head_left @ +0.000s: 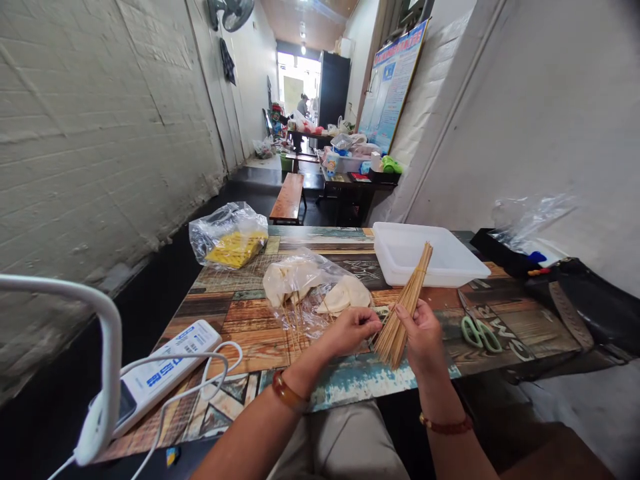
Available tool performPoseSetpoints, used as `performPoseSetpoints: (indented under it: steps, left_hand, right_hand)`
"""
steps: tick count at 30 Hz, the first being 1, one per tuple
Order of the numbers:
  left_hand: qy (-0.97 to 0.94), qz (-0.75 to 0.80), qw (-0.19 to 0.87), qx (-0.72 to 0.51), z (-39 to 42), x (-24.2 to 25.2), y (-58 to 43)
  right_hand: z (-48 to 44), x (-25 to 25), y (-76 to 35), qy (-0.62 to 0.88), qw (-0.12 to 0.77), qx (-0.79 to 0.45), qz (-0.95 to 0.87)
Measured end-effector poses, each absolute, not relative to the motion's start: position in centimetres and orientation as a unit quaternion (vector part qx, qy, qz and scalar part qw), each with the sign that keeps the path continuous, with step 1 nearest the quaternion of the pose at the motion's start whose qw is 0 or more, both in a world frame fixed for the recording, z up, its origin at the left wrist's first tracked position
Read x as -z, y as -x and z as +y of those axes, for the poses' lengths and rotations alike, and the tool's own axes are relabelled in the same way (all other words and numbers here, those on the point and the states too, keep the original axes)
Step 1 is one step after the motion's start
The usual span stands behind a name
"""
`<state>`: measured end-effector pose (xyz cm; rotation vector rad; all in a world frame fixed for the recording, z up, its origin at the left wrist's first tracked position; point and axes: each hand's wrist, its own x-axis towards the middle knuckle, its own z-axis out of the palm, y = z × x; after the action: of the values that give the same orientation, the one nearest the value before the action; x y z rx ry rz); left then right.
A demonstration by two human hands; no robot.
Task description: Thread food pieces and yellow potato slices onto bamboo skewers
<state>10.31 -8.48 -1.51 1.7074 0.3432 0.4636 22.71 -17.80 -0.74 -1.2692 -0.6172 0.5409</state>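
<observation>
A thick bundle of bamboo skewers slants over the front of the table, its lower ends fanned out. My right hand is wrapped round it, thumb on top. Beside the bundle's left edge, my left hand is closed in a pinch; what its fingertips hold, if anything, is too small to make out. Just beyond my left hand lies a clear plastic bag with pale, flat, folded food pieces in and on it. Several skewers stick out of those pieces toward me.
Behind the bundle stands a white plastic tub. Green-handled scissors and a black bag lie right. A bag of yellow food sits back left. A white power strip with a cable and a white curved stand occupy the left.
</observation>
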Motion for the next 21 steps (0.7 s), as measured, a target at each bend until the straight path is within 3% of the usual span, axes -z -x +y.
performPoseSetpoints:
  steps: [5,9,16,18,21]
  left_hand:
    - [-0.810,0.167,0.522,-0.209,-8.9,1.1,-10.2]
    - [-0.850,0.137,0.474,-0.185,-9.0,1.0,-9.9]
    - [-0.758,0.100,0.628,-0.145,-8.1,0.5,-9.0]
    - [-0.721,0.119,0.656,-0.188,-7.9,0.3,-9.0]
    - [-0.680,0.134,0.685,-0.224,-7.7,0.1,-9.1]
  right_hand:
    - [-17.6,1.3,-22.6,0.562,0.737,-0.266,-0.266]
    - [-17.3,1.1,-23.6,0.584,0.750,-0.191,-0.247]
    - [-18.9,-1.3,-28.3,0.608,0.768,-0.018,-0.200]
    - [-20.0,-0.8,-29.1,0.675,0.701,-0.008,-0.230]
    - [-21.3,1.3,-29.7,0.779,0.529,-0.031,-0.335]
